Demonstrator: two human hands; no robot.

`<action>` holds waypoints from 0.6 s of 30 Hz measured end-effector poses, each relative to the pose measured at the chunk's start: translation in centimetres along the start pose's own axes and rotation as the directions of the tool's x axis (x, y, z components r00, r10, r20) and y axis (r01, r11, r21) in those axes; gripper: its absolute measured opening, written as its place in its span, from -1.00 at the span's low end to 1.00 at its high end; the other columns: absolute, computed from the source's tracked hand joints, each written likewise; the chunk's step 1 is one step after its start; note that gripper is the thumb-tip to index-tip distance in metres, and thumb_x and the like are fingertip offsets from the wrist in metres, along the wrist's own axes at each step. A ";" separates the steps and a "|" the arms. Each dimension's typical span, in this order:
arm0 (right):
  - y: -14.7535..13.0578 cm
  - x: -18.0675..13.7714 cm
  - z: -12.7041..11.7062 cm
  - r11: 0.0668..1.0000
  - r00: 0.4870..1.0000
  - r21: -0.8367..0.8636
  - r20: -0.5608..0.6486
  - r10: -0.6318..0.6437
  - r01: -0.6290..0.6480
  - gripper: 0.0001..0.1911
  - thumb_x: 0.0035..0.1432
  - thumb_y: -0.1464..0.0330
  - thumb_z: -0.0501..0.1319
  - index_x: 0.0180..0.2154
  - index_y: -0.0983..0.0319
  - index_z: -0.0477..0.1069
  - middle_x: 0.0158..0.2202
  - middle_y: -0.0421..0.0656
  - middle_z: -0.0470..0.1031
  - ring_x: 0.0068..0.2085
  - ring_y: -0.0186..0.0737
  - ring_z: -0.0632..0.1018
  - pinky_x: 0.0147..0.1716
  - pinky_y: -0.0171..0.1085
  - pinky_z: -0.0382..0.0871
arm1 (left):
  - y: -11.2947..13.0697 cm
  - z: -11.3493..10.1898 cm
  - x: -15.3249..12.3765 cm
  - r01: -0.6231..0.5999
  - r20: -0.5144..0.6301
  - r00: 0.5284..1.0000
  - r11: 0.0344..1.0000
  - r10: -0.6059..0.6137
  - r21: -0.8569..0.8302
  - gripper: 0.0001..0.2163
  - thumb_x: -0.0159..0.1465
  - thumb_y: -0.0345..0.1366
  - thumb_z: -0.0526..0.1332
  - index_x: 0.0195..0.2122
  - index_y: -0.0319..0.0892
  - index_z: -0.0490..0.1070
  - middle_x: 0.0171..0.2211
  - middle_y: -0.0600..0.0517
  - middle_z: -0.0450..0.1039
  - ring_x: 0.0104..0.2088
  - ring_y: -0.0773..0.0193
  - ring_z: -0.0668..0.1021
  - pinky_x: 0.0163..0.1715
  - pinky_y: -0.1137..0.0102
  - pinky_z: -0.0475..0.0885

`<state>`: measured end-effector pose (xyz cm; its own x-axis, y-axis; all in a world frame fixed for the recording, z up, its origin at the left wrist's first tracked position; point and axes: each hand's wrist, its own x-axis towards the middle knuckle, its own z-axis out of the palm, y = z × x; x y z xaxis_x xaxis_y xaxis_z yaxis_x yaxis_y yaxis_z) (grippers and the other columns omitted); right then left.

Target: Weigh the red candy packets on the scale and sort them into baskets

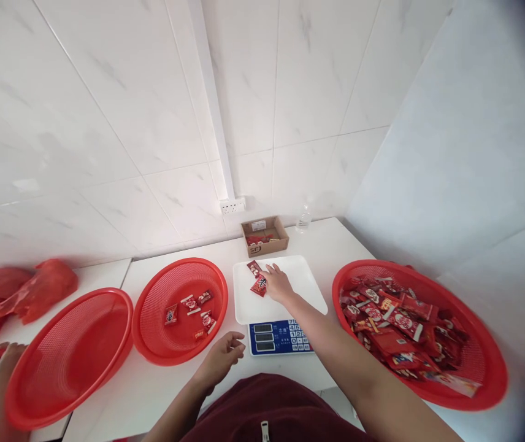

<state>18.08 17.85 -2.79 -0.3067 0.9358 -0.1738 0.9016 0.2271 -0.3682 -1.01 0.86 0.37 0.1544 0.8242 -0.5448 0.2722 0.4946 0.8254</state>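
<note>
My right hand (277, 283) is over the white weighing tray (292, 301) of a digital scale (272, 339). Its fingertips close on a small red snack packet (259, 286), and the thumb is largely hidden. A second red snack packet (254, 267) lies against it on the tray's left side. My left hand (223, 359) hovers by the scale's lower left corner, fingers loosely bent and apart, holding nothing. To its upper left, several small packets (191, 304) lie in the middle red plastic basket (145, 350).
On the right, a red basket (492, 374) holds a heap of snack packets (400, 319). A cardboard box (267, 247) and clear bottle (304, 218) stand by the wall. Left are another red basket (127, 307), red plastic bags (51, 288) and another person's hand (7, 368).
</note>
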 end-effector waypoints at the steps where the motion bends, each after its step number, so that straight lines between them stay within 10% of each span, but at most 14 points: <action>1: -0.5 0.4 0.0 1.000 1.000 0.000 -0.004 -0.023 0.023 -0.49 0.23 0.38 -0.05 0.20 0.08 0.17 0.33 -0.14 0.03 0.32 -0.01 -0.04 0.16 0.03 0.01 | -0.2 -0.1 0.0 0.000 -0.001 1.000 1.000 0.000 -0.007 -0.61 0.11 -0.10 0.19 -0.10 -0.22 0.31 -0.28 -0.03 0.37 -0.25 0.22 0.47 -0.25 0.32 0.31; 12: -0.7 -1.9 2.4 0.972 0.972 -0.052 0.050 -0.228 0.230 -0.50 0.22 0.11 -0.01 0.17 0.05 0.23 0.34 -0.16 -0.01 0.32 0.04 -0.02 0.21 0.18 -0.24 | -1.8 -1.7 -0.1 0.068 -0.030 0.997 0.998 -0.068 0.014 -0.50 0.01 0.04 0.24 -0.12 -0.18 0.33 -0.28 0.01 0.39 -0.25 0.21 0.48 -0.22 0.31 0.34; 18: 6.4 -6.1 -0.2 0.993 0.949 0.109 -0.314 -0.014 0.050 -0.54 0.27 0.22 -0.05 0.15 0.16 0.26 0.28 -0.04 0.13 0.28 -0.08 0.11 0.22 -0.03 -0.02 | -1.4 -0.2 1.4 0.034 0.040 0.999 0.999 -0.035 0.036 -0.49 0.01 0.06 0.24 -0.11 -0.18 0.34 -0.26 -0.02 0.43 -0.23 0.19 0.50 -0.21 0.30 0.35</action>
<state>25.78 13.64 -3.94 -0.2078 0.9699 0.1270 0.8464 0.2434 -0.4737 -1.34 1.37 -1.53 0.1822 0.7946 -0.5791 0.3117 0.5119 0.8005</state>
